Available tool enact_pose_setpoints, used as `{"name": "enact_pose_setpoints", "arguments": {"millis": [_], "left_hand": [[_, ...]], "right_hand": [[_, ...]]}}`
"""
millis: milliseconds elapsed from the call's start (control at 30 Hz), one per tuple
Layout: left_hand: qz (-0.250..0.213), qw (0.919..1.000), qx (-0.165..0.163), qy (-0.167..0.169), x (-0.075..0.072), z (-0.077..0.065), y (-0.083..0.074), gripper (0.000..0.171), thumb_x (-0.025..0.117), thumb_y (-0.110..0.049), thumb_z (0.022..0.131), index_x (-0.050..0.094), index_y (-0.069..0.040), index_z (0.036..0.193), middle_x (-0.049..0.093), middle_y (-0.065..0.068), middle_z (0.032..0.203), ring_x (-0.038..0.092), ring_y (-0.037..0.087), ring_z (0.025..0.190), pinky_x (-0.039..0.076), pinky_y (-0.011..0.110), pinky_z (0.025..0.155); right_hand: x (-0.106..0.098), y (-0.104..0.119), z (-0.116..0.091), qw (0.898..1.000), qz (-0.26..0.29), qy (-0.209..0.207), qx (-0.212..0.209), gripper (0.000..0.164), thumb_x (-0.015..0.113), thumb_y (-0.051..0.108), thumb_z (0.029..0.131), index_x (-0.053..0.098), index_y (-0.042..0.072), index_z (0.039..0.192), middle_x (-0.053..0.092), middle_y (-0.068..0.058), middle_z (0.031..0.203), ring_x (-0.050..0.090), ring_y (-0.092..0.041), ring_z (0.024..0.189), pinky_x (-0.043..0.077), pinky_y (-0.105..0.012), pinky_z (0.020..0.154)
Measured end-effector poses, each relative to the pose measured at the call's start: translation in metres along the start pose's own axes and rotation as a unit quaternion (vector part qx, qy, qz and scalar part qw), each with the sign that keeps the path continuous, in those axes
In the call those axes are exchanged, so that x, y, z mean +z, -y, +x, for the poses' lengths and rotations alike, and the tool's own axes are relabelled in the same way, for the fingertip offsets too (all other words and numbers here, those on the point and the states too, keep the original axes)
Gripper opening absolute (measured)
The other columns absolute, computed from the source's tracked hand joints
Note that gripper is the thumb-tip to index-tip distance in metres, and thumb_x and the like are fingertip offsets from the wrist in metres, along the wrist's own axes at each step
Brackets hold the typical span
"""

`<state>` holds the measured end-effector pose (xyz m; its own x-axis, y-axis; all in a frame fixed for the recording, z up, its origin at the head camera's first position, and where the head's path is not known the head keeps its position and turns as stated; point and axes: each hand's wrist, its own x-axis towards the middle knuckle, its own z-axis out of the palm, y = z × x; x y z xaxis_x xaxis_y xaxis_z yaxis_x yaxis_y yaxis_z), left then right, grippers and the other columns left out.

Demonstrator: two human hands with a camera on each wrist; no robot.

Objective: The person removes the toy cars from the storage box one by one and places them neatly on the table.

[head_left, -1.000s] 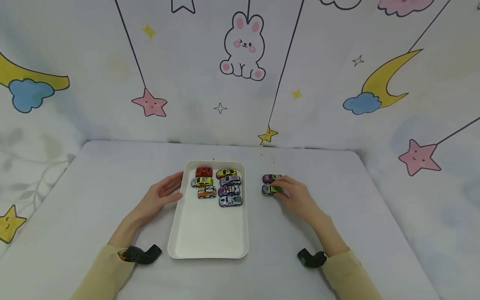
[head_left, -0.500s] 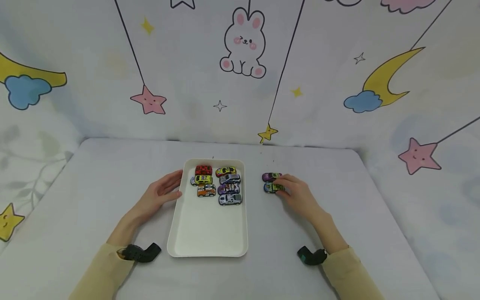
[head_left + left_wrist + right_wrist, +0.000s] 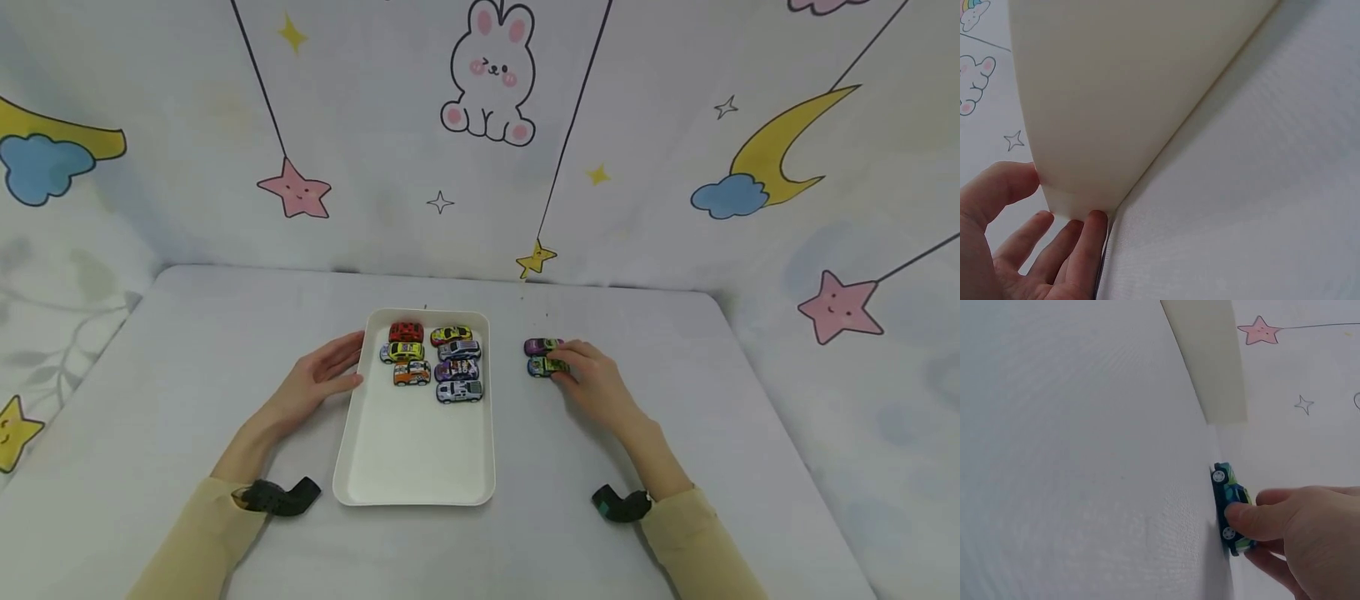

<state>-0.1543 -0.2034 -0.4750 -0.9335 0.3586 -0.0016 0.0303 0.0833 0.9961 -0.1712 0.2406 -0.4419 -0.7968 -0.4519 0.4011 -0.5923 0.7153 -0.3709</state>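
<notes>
R hand (image 3: 595, 385) pinches the green-blue car (image 3: 540, 367) btwn thumb & fingers (image 3: 1254, 519), closed on its near end. Car is R of the tray, low at the worktop (image 3: 555, 542); can't tell if the wheels bear fully on it. R wrist view: car's side w/ two wheels faces the cam, thumb across its flank. Pink-purple car (image 3: 540, 346) sits just behind it, on the worktop, partly hidden by the hand.

L hand (image 3: 303, 390) is at the white tray (image 3: 412, 492): fingers (image 3: 1087, 247) spread, only slightly bent, tips touching the outside of its L wall, thumb nearer the person, not wrapped round anything. Tray lies flat, long side running away from the person.

Far half of tray holds 7 toy cars in 2 rough columns. L col., far to near: red car (image 3: 406, 332), yellow car (image 3: 403, 352), orange-white car (image 3: 412, 373). R col.: yellow-red car (image 3: 451, 335), lilac-silver car (image 3: 459, 350), dark purple car (image 3: 456, 370), grey car (image 3: 459, 392); these sit v. close together, the grey one nearest the person. Near half shows bare tray floor.

Both arms: beige sleeves (image 3: 197, 533), each w/ a black device (image 3: 279, 497) at the wrist. Behind worktop, pale backdrop (image 3: 375, 125) printed w/ a rabbit (image 3: 491, 79), stars, moons & clouds.
</notes>
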Motion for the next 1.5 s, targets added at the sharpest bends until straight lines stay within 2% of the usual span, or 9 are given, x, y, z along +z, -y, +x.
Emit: {"name": "enact_pose_setpoints", "arguments": {"millis": [500,967,1333,1500], "left_hand": [[-0.001,1.0,-0.002,0.0,0.0,0.0,-0.001,0.067,0.065,-0.014,0.089,0.032,-0.016,0.146,0.032,0.006,0.151,0.031,0.025,0.138,0.038,0.016,0.102],[-0.002,1.0,0.005,0.001,-0.001,-0.001,-0.003,0.066,0.065,-0.012,0.089,0.032,-0.015,0.146,0.032,0.006,0.151,0.031,0.025,0.138,0.037,0.016,0.102],[-0.007,0.9999,0.007,0.003,0.0,-0.001,-0.003,0.066,0.065,-0.012,0.089,0.032,-0.015,0.147,0.031,0.008,0.151,0.03,0.027,0.138,0.038,0.018,0.103],[-0.009,0.9999,0.006,0.006,0.001,-0.002,-0.002,0.066,0.064,-0.013,0.09,0.032,-0.016,0.147,0.031,0.007,0.152,0.03,0.026,0.138,0.037,0.02,0.104]], "right_hand": [[0.003,0.0,0.0,1.0,-0.001,-0.025,-0.001,0.031,0.079,-0.001,0.072,0.069,0.002,0.1,0.064,-0.011,0.105,0.061,-0.025,0.097,0.054,-0.039,0.081],[0.0,0.001,0.0,1.0,-0.002,-0.017,0.024,0.029,0.078,0.003,0.074,0.069,0.004,0.102,0.063,-0.008,0.106,0.06,-0.023,0.1,0.053,-0.039,0.083],[-0.004,0.004,0.001,0.999,0.003,-0.032,0.007,0.029,0.078,0.005,0.075,0.069,0.003,0.102,0.063,-0.008,0.107,0.06,-0.023,0.099,0.053,-0.039,0.081],[-0.007,0.016,0.005,1.0,0.014,-0.022,-0.009,0.03,0.077,0.01,0.077,0.069,0.004,0.105,0.063,-0.008,0.109,0.059,-0.022,0.102,0.052,-0.038,0.085]]}}
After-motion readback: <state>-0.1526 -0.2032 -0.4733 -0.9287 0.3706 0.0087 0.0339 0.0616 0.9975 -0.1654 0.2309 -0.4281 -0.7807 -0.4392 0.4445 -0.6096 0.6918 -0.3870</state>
